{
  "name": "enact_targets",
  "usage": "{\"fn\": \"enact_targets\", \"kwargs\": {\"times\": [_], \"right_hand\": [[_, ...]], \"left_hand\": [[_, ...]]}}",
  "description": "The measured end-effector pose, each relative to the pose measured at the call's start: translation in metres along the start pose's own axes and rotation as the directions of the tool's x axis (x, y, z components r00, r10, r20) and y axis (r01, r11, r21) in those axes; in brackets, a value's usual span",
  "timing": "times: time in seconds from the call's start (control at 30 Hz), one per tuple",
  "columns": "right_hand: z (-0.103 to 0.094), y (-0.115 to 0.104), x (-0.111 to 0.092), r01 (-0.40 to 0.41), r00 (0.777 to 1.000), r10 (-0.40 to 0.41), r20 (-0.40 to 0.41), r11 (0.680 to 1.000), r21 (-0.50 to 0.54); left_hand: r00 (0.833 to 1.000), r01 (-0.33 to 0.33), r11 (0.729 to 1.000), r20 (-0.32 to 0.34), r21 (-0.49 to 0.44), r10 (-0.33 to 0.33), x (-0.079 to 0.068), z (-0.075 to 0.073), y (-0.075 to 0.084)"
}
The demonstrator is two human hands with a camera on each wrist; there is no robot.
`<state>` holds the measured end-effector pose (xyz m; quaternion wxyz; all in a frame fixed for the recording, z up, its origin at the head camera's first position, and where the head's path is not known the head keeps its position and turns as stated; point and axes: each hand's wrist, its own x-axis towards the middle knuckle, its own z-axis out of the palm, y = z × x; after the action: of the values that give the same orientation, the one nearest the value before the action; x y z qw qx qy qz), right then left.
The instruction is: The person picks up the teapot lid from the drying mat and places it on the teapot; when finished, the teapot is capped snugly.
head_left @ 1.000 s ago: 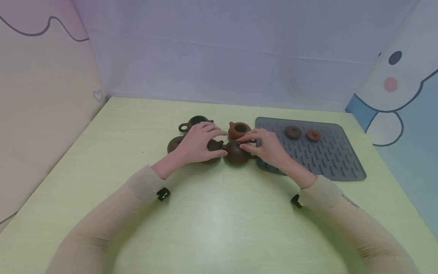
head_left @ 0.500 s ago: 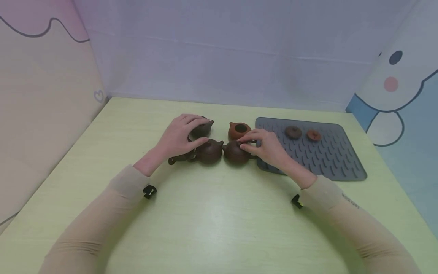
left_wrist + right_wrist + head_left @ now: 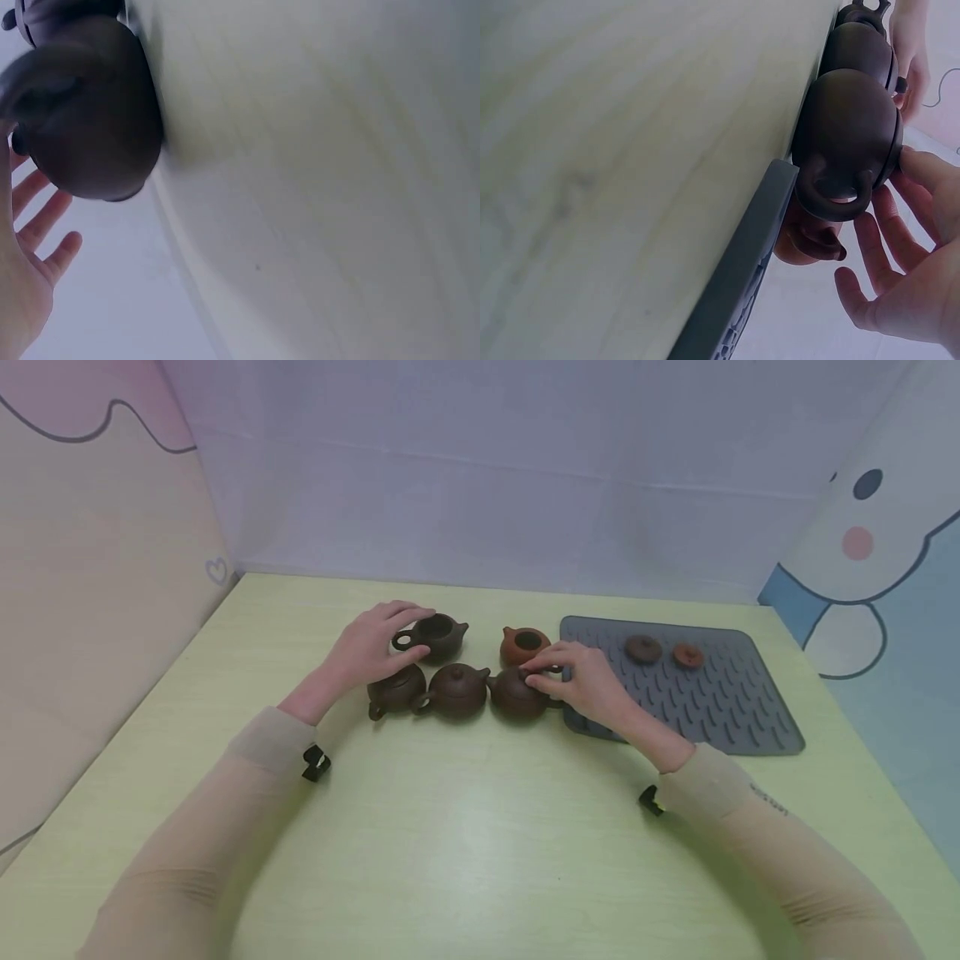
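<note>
My right hand (image 3: pixel 577 681) pinches the knob of the lid on a dark brown teapot (image 3: pixel 517 697), its spout pointing left. Beside it a second lidded brown teapot (image 3: pixel 459 693) faces right, the two spouts nearly meeting. Over a third brown teapot (image 3: pixel 396 692) hovers my left hand (image 3: pixel 367 643), thumb and fingers apart and holding nothing. Its fingertips are close to the handle of a lidless dark teapot (image 3: pixel 438 639) behind. The right wrist view shows my right fingertips at the lid edge of the brown teapot (image 3: pixel 847 127).
A lidless orange-brown teapot (image 3: pixel 525 646) stands behind the right-hand teapot. To the right lies a grey ridged mat (image 3: pixel 705 718) bearing a brown lid (image 3: pixel 643 649) and a smaller reddish lid (image 3: pixel 687 656). A pale curtain (image 3: pixel 480 485) hangs behind the table.
My left hand has moved left from over the middle teapot, exposing it, the left teapot and the lidless dark one. My right hand stays on the lid knob.
</note>
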<state>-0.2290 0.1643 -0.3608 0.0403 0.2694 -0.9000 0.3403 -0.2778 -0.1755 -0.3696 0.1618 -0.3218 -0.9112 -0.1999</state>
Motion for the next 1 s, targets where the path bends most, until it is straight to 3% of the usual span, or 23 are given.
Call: {"fn": "enact_targets", "kwargs": {"times": [0.13,0.33,0.6,1.0], "right_hand": [[0.0,0.0,0.0,0.001,1.0,-0.001,-0.002,1.0,0.009],[0.0,-0.001,0.0,0.005,1.0,-0.005,0.002,1.0,0.007],[0.0,-0.001,0.0,-0.009,1.0,0.009,0.002,1.0,0.016],[-0.001,-0.001,-0.001,-0.009,1.0,0.009,0.001,1.0,0.016]], "left_hand": [[0.999,0.039,0.996,0.038,-0.08,-0.036,0.0,-0.001,-0.01],[0.996,0.088,0.968,0.001,-0.237,-0.09,0.0,0.0,-0.025],[0.992,0.116,0.98,0.06,-0.159,-0.108,0.003,-0.001,-0.037],[0.984,0.118,0.985,0.147,-0.125,-0.099,0.005,-0.001,-0.044]]}}
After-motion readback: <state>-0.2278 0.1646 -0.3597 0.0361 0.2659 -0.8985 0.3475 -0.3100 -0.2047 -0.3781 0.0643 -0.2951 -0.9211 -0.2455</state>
